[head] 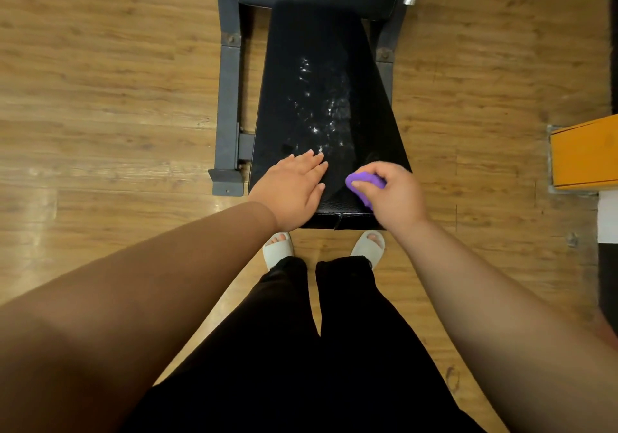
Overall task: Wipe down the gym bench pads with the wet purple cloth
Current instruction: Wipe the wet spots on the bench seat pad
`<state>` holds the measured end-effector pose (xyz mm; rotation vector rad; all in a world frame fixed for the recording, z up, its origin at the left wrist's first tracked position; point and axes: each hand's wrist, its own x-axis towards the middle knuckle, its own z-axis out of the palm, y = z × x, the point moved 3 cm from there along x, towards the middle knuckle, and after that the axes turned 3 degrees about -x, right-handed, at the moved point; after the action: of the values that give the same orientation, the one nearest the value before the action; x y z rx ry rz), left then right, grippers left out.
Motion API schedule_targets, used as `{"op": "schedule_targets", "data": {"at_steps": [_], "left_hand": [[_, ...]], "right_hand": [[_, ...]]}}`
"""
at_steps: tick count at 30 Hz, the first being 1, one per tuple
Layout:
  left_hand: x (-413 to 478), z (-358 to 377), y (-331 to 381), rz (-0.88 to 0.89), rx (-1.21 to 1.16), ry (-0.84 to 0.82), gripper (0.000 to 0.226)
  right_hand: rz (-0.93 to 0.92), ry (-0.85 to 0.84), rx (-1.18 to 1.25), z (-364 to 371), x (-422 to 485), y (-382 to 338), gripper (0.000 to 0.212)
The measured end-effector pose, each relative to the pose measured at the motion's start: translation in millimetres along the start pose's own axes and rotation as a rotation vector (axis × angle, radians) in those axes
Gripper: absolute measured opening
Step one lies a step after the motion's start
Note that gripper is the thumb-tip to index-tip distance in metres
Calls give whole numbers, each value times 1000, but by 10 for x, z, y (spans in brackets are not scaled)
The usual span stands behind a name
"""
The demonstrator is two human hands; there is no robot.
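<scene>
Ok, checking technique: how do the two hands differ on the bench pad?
The left hand lies flat, fingers straight, holding nothing; the right hand curls its fingers round the purple cloth. On the bench pad, left is by the left edge, right by the right. Both are at its near end.

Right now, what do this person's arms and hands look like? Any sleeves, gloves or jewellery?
Both arms are uncovered: the left forearm and right forearm show no sleeves as far as the picture reaches. The left hand and right hand wear no gloves, and no watch, bracelet or ring is visible. The left hand's nails look short.
</scene>
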<state>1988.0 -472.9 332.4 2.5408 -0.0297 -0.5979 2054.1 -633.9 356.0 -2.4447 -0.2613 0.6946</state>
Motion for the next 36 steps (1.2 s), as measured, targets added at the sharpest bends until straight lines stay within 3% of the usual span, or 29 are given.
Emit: {"op": "schedule_targets", "data": {"at_steps": [5,11,19,26,32,36], "left_hand": [[9,8,-2,-1,-11,14,50],[17,21,-23,-25,-64,25,49],[155,9,5,-128,-45,8,56],[327,-29,-111,-230,-22,8,59],[346,-11,-119,-214,-40,12,56],[341,-17,-107,-224,-45,22,55]], "right_hand": [[-129,-211,-22,48,-125,-67,14],[-62,-140,19,7,286,-13,12],[-249,-310,-40,-73,61,36,16],[-174,-224,-56,17,537,-50,8],[-330,-368,-98,-15,326,-7,10],[-249,-283,-116,40,885,-9,4]]}}
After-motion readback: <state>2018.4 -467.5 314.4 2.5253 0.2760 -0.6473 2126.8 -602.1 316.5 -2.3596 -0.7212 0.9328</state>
